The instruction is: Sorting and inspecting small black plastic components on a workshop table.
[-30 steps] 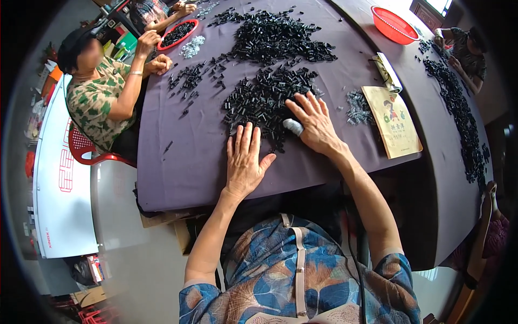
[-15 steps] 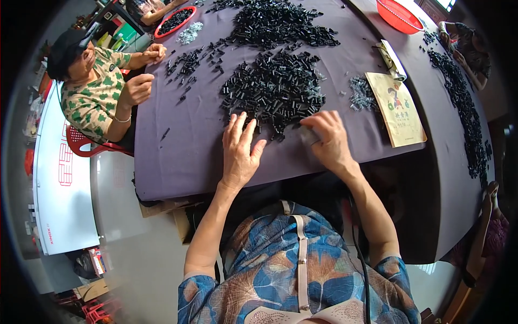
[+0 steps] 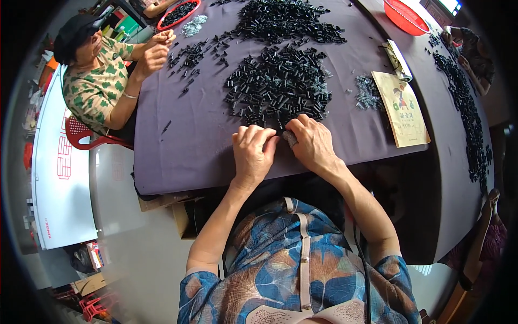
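At the near edge of a pile of small black tube-shaped pieces (image 3: 278, 81), both my hands are close together. My left hand (image 3: 252, 154) has its fingers curled and its thumb pressed against them. Any small piece in that pinch is hidden. Just to its right, my right hand (image 3: 315, 144) is also closed, fingertips pointing down at the pile's front edge. What its fingers hold, if anything, cannot be made out. A greyish wrapping (image 3: 290, 139) shows on one of its fingers. Tiny clear pieces are mixed into the pile's right side.
A second black heap (image 3: 286, 21) lies farther back. Clear pieces (image 3: 368, 93) sit beside a yellowish booklet (image 3: 400, 110) and glasses on a white case (image 3: 398, 62). Red baskets (image 3: 406, 19) stand at the far edges. A person (image 3: 100, 81) works at the left; others sit at right.
My hands have come together at the pile's near edge. Both went from spread or loosely bent fingers to closed. The person at left has raised their hands and brought them together.
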### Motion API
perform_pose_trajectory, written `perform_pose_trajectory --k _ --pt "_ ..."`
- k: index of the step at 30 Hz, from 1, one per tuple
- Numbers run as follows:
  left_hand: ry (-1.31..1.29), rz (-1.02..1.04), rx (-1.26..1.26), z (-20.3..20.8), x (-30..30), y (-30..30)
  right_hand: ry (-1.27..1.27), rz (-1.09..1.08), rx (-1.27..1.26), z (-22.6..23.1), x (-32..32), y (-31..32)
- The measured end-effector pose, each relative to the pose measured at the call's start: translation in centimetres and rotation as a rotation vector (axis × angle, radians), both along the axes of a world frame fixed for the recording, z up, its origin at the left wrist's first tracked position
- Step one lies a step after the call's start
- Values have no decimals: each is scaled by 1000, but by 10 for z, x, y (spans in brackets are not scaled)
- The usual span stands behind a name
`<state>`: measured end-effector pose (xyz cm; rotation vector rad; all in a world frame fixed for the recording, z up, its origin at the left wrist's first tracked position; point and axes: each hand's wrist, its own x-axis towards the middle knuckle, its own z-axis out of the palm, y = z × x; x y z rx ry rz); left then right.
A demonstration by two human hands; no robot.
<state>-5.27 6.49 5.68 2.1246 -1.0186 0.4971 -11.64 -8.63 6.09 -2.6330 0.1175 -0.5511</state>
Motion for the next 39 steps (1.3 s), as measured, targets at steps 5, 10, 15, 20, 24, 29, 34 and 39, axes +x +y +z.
perform_pose_trajectory --k 5,10,15,20,24,29,34,39 --pt "-51 58 112 -6 0 -2 37 10 -7 -2 -3 -2" --pt "-13 72 78 -6 0 1 85 31 11 2 -13 -12" --pt "-5 78 96 -4 0 -4 8 53 -39 -3 -14 -14" --pt "-26 158 153 -2 -2 -14 13 84 79 1 -14 -19" --pt "-39 207 211 -2 -2 -20 48 99 147 11 -15 -25" --pt "-38 227 195 -4 -1 -19 121 110 211 15 -16 -31" --pt "30 230 172 -5 -1 -18 106 108 250 16 -18 -32" --pt "42 274 217 -4 2 -27 119 108 234 14 -17 -32"
